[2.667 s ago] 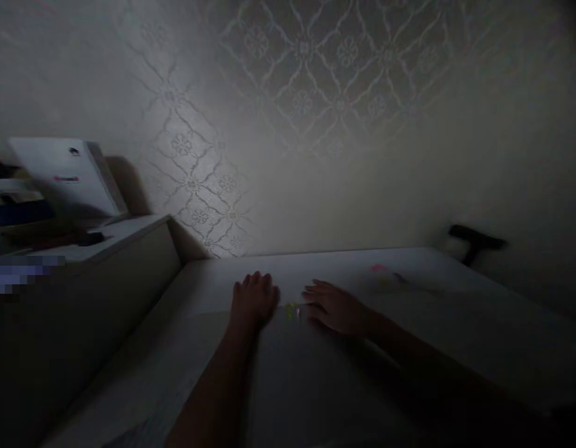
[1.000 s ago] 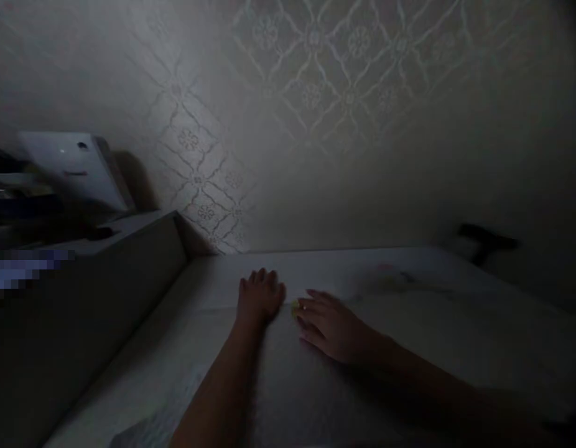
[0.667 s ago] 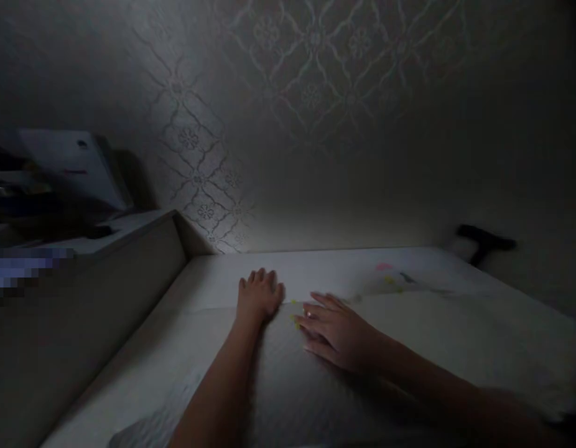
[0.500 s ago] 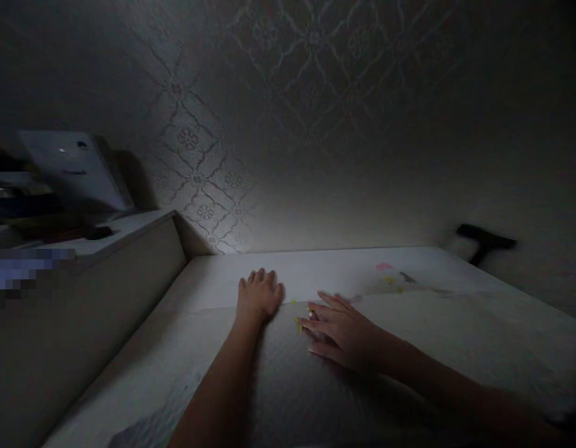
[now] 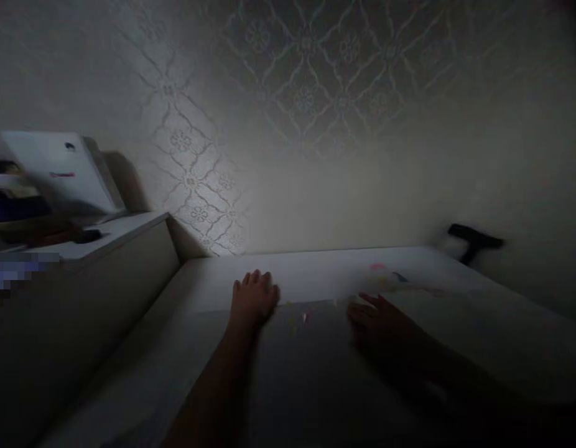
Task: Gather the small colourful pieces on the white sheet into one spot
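Note:
My left hand [image 5: 254, 297] lies palm down on the pale table [image 5: 311, 277], its fingers apart and nothing visible in it. To its right are small yellow bits [image 5: 292, 325] and a small shiny pinkish-white piece [image 5: 305, 317], too blurred to name. My right hand [image 5: 369, 316] is farther right, low over the table and smeared by motion. Its fingers point left, at least one apart from the others, and I see nothing held. A faint pale speck [image 5: 336, 303] shows just left of its fingertips. Shadow darkens the right forearm.
Beyond the right hand lie a pink piece [image 5: 377, 267] and a dark grey piece [image 5: 400, 277]. A white cabinet [image 5: 124, 236] on the left bears a white box [image 5: 59, 174] and clutter. A black T-shaped object [image 5: 474, 239] is at the right edge, and a patterned wall [image 5: 306, 99] stands behind.
My right hand has moved right, away from the shiny piece and yellow bits, which are now uncovered. My left hand stays put on the table. The view has shifted slightly and the wall looks brighter.

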`<state>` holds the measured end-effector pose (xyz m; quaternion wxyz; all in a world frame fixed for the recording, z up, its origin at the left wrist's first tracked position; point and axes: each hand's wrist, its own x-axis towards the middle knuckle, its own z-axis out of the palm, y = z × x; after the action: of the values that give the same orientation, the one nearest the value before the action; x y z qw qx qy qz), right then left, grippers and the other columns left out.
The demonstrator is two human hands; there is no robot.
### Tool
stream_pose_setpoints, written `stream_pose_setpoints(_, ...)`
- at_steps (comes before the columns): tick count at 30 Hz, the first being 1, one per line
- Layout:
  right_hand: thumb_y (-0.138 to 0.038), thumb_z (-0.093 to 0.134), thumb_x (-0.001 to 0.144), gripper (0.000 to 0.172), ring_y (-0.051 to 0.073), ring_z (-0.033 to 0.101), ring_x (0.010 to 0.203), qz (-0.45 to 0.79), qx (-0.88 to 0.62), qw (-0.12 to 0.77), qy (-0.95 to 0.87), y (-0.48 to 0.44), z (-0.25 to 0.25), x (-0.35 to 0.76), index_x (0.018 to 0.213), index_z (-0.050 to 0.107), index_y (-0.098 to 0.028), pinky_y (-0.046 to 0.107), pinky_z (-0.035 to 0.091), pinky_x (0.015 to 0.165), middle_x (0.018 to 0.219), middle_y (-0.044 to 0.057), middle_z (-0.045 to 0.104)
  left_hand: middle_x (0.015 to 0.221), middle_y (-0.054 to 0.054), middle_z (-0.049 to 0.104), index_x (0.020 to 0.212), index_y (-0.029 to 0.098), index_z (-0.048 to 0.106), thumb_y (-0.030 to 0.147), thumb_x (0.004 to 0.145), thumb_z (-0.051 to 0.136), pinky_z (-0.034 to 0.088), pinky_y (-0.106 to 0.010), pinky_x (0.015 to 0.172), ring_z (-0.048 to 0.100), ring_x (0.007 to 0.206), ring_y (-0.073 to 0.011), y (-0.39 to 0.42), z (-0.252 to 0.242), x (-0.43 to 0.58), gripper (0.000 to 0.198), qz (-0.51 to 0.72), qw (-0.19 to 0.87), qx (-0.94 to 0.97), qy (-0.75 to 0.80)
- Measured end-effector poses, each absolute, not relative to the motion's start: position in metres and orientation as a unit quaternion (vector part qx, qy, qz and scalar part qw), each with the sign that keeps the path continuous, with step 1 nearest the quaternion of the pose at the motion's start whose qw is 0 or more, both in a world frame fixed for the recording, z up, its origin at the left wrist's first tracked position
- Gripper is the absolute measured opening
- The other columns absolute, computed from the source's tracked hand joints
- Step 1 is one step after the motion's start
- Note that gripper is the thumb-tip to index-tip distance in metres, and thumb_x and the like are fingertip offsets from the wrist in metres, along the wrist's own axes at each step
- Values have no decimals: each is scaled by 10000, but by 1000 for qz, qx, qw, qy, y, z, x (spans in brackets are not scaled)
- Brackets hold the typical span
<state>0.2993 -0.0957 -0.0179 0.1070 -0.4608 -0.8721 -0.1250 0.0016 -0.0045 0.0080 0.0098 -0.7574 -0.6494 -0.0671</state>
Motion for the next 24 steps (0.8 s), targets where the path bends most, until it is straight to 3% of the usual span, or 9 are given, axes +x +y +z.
stream_pose_setpoints(8,-326,472,975,298,353,572,1237,-204,-558,99,-798,-72,-42,376,1071,706,-167,607,412,1051,1220,168,690,1550,-145,444,1414,216,494,437,1000,298,316,-528,1122,401,1417,-303,-1,6,1,509,-70,13,-757,-649)
stream_pose_setpoints(14,-328,456,957,297,311,601,1188,-199,-568,126,-789,-63,-41,382,1054,698,-187,544,452,1018,1207,159,692,1581,-147,400,1466,213,445,450,1004,286,294,-520,1137,364,1447,-304,-1,5,0,543,-59,6,-753,-656)
stream_pose_setpoints(20,-268,426,955,284,272,675,942,-170,-573,114,-793,-61,-29,385,901,693,-186,456,498,913,955,124,729,1576,-135,412,1446,233,464,451,1002,301,294,-522,1136,376,1438,-299,-1,7,0,520,-61,8,-753,-655)
stream_pose_setpoints(24,-223,369,951,330,237,697,852,-125,-606,137,-774,-58,-25,390,915,694,-183,378,530,821,964,124,742,1580,-150,401,1464,207,448,447,1004,289,290,-524,1140,364,1447,-309,-2,8,1,543,-57,0,-754,-655)
